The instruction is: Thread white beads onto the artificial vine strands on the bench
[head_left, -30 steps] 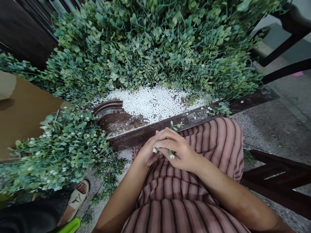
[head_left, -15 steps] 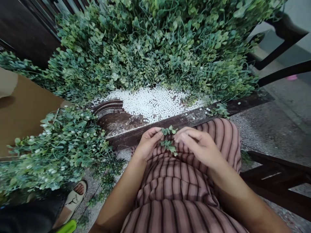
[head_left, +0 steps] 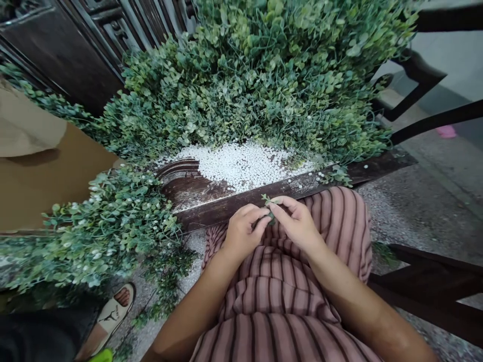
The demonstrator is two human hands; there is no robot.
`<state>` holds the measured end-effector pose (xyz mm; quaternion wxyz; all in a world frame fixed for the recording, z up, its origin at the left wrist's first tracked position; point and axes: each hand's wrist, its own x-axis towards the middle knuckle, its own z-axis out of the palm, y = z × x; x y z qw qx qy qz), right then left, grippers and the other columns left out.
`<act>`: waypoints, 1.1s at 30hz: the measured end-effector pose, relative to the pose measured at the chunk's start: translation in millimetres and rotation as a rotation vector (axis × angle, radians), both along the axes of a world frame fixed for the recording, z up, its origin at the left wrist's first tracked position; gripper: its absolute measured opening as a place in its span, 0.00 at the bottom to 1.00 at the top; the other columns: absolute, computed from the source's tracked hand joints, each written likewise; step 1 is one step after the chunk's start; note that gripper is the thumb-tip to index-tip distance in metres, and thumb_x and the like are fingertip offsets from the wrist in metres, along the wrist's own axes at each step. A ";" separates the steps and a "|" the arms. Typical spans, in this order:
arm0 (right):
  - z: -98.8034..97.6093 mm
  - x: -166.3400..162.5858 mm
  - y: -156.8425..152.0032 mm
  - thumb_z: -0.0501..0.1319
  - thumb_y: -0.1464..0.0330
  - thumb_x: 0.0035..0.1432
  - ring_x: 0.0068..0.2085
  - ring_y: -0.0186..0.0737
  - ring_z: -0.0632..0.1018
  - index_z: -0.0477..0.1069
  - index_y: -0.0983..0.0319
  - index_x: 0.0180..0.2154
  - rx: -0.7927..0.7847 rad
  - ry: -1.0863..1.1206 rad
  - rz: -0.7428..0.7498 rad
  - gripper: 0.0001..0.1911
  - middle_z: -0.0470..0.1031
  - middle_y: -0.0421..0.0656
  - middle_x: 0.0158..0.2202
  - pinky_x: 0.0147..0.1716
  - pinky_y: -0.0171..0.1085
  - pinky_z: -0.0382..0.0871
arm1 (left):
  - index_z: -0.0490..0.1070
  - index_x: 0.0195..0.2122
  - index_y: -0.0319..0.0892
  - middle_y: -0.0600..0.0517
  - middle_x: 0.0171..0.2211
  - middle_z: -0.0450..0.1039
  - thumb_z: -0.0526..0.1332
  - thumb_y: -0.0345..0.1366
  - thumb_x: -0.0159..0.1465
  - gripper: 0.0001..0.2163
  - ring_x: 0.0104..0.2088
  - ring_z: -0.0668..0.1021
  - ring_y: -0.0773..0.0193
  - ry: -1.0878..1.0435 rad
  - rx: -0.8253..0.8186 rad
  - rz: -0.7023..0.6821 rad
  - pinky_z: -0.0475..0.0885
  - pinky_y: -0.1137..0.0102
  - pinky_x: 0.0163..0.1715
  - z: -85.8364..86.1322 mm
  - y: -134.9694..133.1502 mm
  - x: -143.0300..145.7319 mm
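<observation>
My left hand (head_left: 243,232) and my right hand (head_left: 298,221) meet above my striped lap, just in front of the dark wooden table edge (head_left: 234,211). Both pinch a small green leafy sprig (head_left: 267,203), with its tip poking up between the fingertips. A heap of small white beads (head_left: 241,163) lies on the table right behind the hands. A big mound of green sprigs (head_left: 256,85) rises beyond the beads.
A second pile of sprigs with white buds (head_left: 101,231) lies at my left. Another person's sandalled foot (head_left: 113,311) shows at the lower left. Brown cardboard (head_left: 41,171) is at left; dark chair frames (head_left: 433,281) stand at right.
My hands had spread apart with the sprig showing between them; now they have closed together again on it, slightly nearer the table edge. The view has tilted up a little.
</observation>
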<state>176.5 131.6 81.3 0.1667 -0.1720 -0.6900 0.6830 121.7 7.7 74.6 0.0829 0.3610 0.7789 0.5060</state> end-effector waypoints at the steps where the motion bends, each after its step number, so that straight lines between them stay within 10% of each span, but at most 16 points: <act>1: 0.5 1.6 -1.3 0.61 0.59 0.50 0.30 0.36 0.73 0.70 0.63 0.27 -0.015 0.008 -0.009 0.12 0.73 0.41 0.27 0.31 0.34 0.69 | 0.75 0.35 0.45 0.50 0.29 0.72 0.58 0.35 0.59 0.07 0.31 0.73 0.65 -0.027 0.023 -0.009 0.69 0.70 0.34 1.2 -1.5 1.3; 6: 6.7 13.4 -8.6 0.62 0.58 0.48 0.28 0.34 0.73 0.65 0.62 0.26 -0.205 0.008 -0.076 0.13 0.71 0.40 0.25 0.31 0.35 0.70 | 0.76 0.31 0.43 0.50 0.31 0.74 0.57 0.36 0.59 0.08 0.34 0.75 0.65 -0.038 0.076 0.169 0.69 0.70 0.37 -8.5 -21.1 -11.4; 11: 8.0 31.0 -19.4 0.60 0.58 0.49 0.22 0.29 0.67 0.63 0.62 0.27 -0.206 -0.005 -0.004 0.15 0.66 0.37 0.25 0.21 0.31 0.65 | 0.76 0.35 0.44 0.50 0.35 0.73 0.57 0.33 0.58 0.08 0.34 0.74 0.64 -0.019 -0.268 0.493 0.68 0.70 0.39 -36.5 -39.5 -51.9; 18: 9.3 55.5 -46.3 0.56 0.52 0.54 0.19 0.28 0.62 0.60 0.62 0.23 0.054 0.018 0.063 0.20 0.59 0.35 0.18 0.18 0.29 0.59 | 0.74 0.42 0.45 0.47 0.43 0.71 0.56 0.33 0.59 0.12 0.44 0.73 0.57 0.092 -0.535 0.408 0.66 0.68 0.44 -50.5 -18.8 -82.2; 33: -21.7 -39.4 -44.7 0.61 0.55 0.40 0.19 0.28 0.64 0.64 0.63 0.22 -0.128 -0.069 0.098 0.17 0.67 0.38 0.19 0.18 0.30 0.56 | 0.72 0.29 0.39 0.48 0.29 0.74 0.56 0.30 0.56 0.05 0.32 0.75 0.62 -0.139 -0.065 0.476 0.69 0.66 0.38 -63.8 -20.9 -103.3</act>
